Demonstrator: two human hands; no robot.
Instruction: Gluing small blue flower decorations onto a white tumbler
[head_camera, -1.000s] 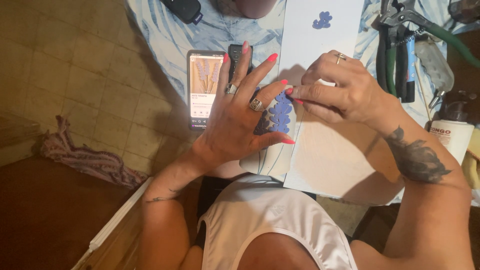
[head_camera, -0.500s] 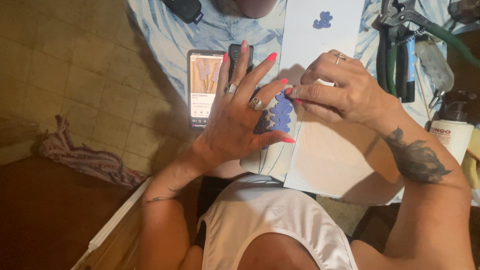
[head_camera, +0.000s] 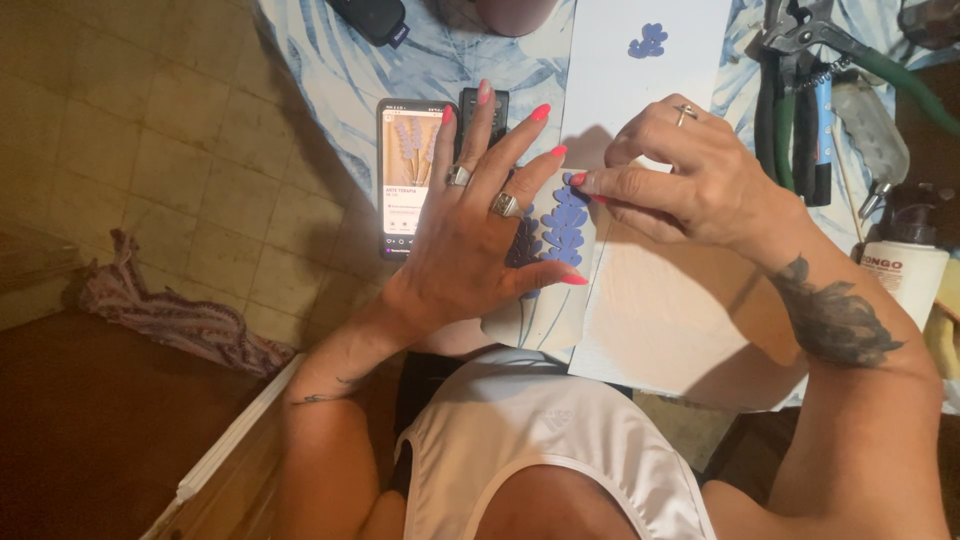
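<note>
From my remote seat I see the left hand (head_camera: 478, 232) lying flat with fingers spread, palm down, on a small pale piece (head_camera: 548, 300) that carries a purple flower-shaped cluster (head_camera: 562, 222); its thumb reaches toward 3 o'clock along the lower edge of the purple shape. The hand is released, pressing rather than gripping. The right hand (head_camera: 690, 180) comes in from 3 o'clock with fingers curled, forefinger and thumb pinched together at the purple cluster's top edge (whether it actually holds a bit of the purple material I cannot tell). The two hands nearly touch there.

The pale piece sits at the near edge of the bench (head_camera: 330, 70), which is covered in a blue leaf-patterned cloth, just beside a white board (head_camera: 660, 310) to its 3 o'clock. A second, smaller purple cluster (head_camera: 648, 40) lies on the board at 12 o'clock. At 10 o'clock from the left hand rests a phone (head_camera: 405, 180) with its screen lit, and a dark remote (head_camera: 484, 105) lies partly under the fingertips. Pliers and other tools (head_camera: 800, 90) are piled at 2 o'clock, with a white bottle (head_camera: 900, 280) below them. A patterned rag (head_camera: 170, 315) lies on the floor at 9 o'clock.
</note>
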